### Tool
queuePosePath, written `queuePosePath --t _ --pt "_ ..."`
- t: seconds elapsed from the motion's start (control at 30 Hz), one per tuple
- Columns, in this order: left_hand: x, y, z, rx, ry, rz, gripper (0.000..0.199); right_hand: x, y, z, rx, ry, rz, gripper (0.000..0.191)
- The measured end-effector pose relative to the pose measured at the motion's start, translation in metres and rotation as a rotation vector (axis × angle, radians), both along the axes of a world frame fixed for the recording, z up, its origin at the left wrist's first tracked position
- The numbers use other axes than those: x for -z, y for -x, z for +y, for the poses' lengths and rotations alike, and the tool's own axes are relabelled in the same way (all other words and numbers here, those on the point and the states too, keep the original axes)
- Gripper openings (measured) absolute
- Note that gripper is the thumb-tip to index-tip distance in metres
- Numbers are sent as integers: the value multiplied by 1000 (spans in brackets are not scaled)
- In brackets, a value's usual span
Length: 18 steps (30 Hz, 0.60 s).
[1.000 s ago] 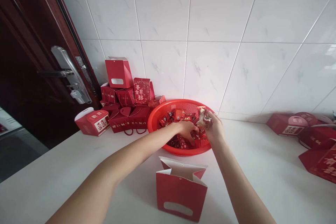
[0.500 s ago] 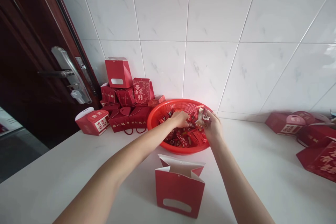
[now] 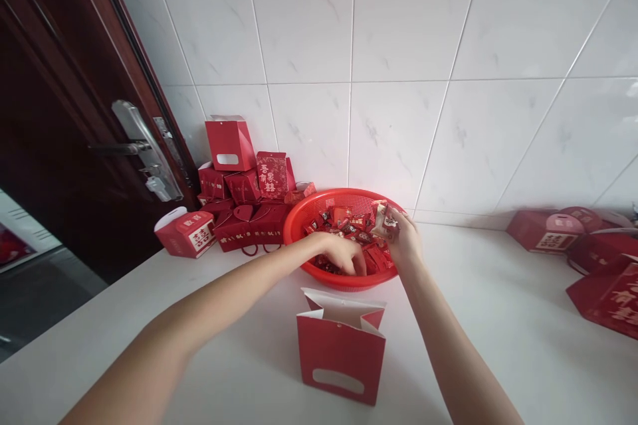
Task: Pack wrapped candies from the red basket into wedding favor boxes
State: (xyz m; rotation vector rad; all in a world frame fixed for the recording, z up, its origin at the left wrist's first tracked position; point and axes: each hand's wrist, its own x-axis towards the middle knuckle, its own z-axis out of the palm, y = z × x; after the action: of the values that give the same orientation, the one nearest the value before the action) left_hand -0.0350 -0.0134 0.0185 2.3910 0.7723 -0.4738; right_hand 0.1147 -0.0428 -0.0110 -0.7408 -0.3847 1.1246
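Observation:
A red plastic basket (image 3: 294, 212) holds many small wrapped candies (image 3: 356, 234), mostly in red wrappers. My left hand (image 3: 345, 254) reaches into its near part, fingers curled downward among the wrappers; what the fingertips grip is hidden. Over the basket's right rim, my right hand (image 3: 407, 239) is closed on a clear and red snack packet (image 3: 383, 220). In front of the basket a red paper gift box (image 3: 343, 358) stands upright, its white-lined top open and a pale oval window low on its near face.
Red gift boxes (image 3: 252, 229) are stacked at the left against the tiled wall (image 3: 399, 20). More red boxes (image 3: 545, 232) lie at the right on the white tabletop (image 3: 239, 352). A dark wooden door (image 3: 64, 46) with a metal handle is at the left.
My left hand has moved nearer to me within the basket, uncovering candies at the back. My right hand still holds the packet in about the same place. The view has shifted slightly.

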Motion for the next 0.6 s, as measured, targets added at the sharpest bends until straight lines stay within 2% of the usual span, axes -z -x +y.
queuePosePath --t 0.1,0.27,0.43,0.6 --pt "12 -3 -7 39 -76 86 48 0 -1 1 7 -1 4 19" --pt "19 -7 -9 33 -339 141 42 1 -1 3 14 -12 3 19" --pt "17 -6 1 13 -484 167 46 2 -1 4 8 -25 0 19" --pt "8 12 23 -59 -517 135 52 5 -2 6 3 -32 -7 17"
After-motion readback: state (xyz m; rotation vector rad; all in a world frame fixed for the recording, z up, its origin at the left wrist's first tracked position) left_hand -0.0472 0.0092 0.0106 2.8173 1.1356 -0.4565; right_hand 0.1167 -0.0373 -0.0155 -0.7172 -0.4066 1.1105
